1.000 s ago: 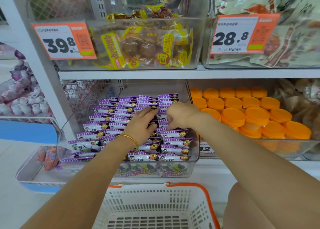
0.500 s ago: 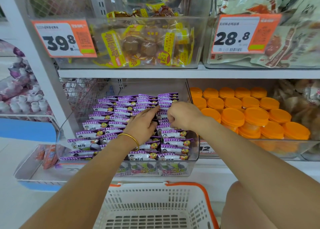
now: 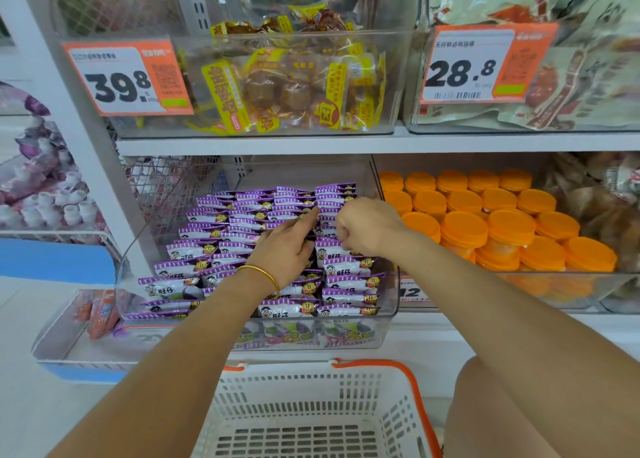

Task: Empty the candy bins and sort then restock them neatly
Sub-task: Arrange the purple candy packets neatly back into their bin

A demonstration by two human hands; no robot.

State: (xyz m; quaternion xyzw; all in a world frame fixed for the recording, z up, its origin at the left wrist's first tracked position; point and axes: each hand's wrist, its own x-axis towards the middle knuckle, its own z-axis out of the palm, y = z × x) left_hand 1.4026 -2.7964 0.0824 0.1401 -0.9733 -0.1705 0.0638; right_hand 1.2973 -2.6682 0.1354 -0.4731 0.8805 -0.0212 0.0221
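1. Looking through the head view, the only one: the purple packets (image 3: 332,277) lie in the clear bin (image 3: 119,284) on the middle shelf, in overlapping columns from front to back.
2. The left hand (image 3: 287,249) rests on the middle columns, its fingers (image 3: 308,218) stretched out and relaxed, gripping nothing.
3. The right hand (image 3: 367,229) is over the right column, fingers curled under with the knuckles toward the camera. I cannot tell if they pinch a packet, because the hand hides it.
4. Progress, as I judge: the columns are already tidy, so this bin seems near the end of restocking, and the hands are straightening the rows. Or the emptying is not yet begun; the picture alone does not decide.
5. The white basket (image 3: 284,371) stands below the front of the bin, and no packet shows in its visible part.
6. Other bins, such as the one with orange lids (image 3: 509,225) just beside, look full.
7. Edges: the right hand is close to the bin's right wall, and the upper shelf (image 3: 346,144) hangs above the back rows, so there is little room there.
8. Open room is at the front, between bin and basket; a knee (image 3: 485,405) is near the basket's right side.
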